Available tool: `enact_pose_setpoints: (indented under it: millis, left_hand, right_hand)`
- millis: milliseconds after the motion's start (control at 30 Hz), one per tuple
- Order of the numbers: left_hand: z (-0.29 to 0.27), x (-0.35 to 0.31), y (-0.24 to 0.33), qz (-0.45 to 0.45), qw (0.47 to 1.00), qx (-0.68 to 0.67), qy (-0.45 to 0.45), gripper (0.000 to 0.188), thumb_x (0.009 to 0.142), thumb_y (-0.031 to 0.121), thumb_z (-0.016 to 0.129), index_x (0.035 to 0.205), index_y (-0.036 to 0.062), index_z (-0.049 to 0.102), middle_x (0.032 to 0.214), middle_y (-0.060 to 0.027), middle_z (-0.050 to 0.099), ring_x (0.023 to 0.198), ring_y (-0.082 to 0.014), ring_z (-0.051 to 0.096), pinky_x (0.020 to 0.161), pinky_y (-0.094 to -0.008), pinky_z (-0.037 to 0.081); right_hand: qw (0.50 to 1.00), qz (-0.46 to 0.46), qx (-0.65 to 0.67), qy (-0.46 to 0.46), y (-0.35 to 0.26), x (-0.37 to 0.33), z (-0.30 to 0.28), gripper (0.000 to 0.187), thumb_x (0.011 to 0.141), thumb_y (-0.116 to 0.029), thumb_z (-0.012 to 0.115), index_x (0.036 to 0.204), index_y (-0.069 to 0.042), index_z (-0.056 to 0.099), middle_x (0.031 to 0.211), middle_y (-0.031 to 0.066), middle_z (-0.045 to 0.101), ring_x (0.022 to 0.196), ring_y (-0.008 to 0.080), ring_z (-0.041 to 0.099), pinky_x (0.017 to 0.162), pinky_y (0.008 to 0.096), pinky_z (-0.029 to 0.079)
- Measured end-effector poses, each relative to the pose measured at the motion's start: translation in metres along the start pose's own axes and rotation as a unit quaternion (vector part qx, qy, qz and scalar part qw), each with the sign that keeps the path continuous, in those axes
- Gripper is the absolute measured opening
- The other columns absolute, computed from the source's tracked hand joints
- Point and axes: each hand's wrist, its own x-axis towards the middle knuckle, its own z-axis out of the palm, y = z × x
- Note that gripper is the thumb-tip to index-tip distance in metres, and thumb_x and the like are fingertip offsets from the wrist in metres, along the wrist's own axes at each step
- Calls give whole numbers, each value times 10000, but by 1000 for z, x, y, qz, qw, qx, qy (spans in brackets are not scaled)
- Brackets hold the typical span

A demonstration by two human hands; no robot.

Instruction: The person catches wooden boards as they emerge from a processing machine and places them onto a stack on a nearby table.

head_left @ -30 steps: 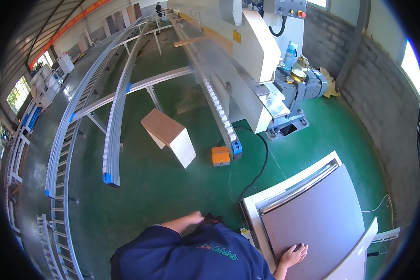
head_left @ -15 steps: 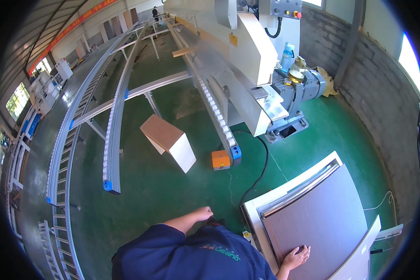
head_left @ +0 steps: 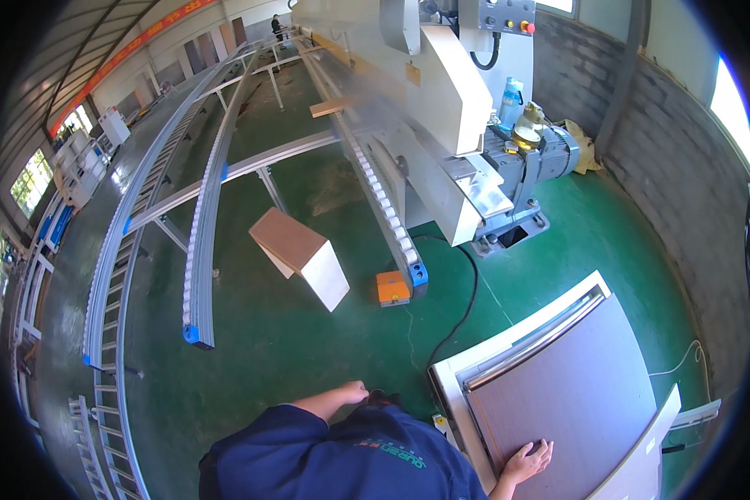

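Observation:
My right hand [head_left: 527,462] lies with fingers out on the grey belt [head_left: 568,379] of a white-framed conveyor at the lower right. It rests flat near the belt's left edge and grips nothing. In front of my body, my left hand [head_left: 355,392] is closed in a loose fist, away from any workpiece; no object shows in it. A metal roller [head_left: 535,342] runs along the far end of the belt. Beside my torso, a small yellow-and-white part [head_left: 443,427] sits by the conveyor frame [head_left: 457,379].
A large machine [head_left: 450,83] with a motor [head_left: 550,154] stands ahead. A brown board [head_left: 330,107] lies on its roller rail [head_left: 383,192]. An L-shaped wooden piece [head_left: 292,237] and an orange foot pedal [head_left: 393,287] are on the green floor, near a black cable [head_left: 475,292]. Another person [head_left: 277,28] stands far off.
The brown board on the roller rail has come slightly nearer. My left hand has shifted a little left; my right hand stays on the belt.

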Motion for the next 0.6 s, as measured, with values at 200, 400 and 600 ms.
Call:
enact_pose_setpoints:
  millis: [200, 400, 600]
  left_hand:
    - [-2, -8, 3, 2, 1000, -16, 4, 380, 801, 329, 594, 1027, 28, 648, 1050, -195, 666, 1005, -328, 632, 855, -414, 492]
    - [-2, -6, 10, 13, 1000, -25, -1, 375, 807, 330, 590, 1032, 35, 644, 1050, -200, 663, 1001, -332, 632, 855, -413, 491]
    - [-3, -4, 12, 19, 1000, -23, 3, 371, 814, 324, 590, 1037, 30, 640, 1051, -201, 663, 1007, -337, 630, 861, -414, 489]
  right_hand:
    - [1000, 10, -3, -7, -11, -2, -10, 375, 898, -226, 523, 1219, -33, 547, 1372, 150, 477, 1284, 326, 400, 1087, 442, 272]
    - [1000, 9, -4, -7, -8, -2, -8, 374, 900, -229, 524, 1220, -37, 546, 1373, 146, 476, 1284, 324, 400, 1086, 446, 272]
    - [1000, 14, 1, -8, -8, -2, -7, 370, 898, -228, 527, 1215, -40, 549, 1375, 149, 474, 1284, 325, 402, 1085, 448, 275]
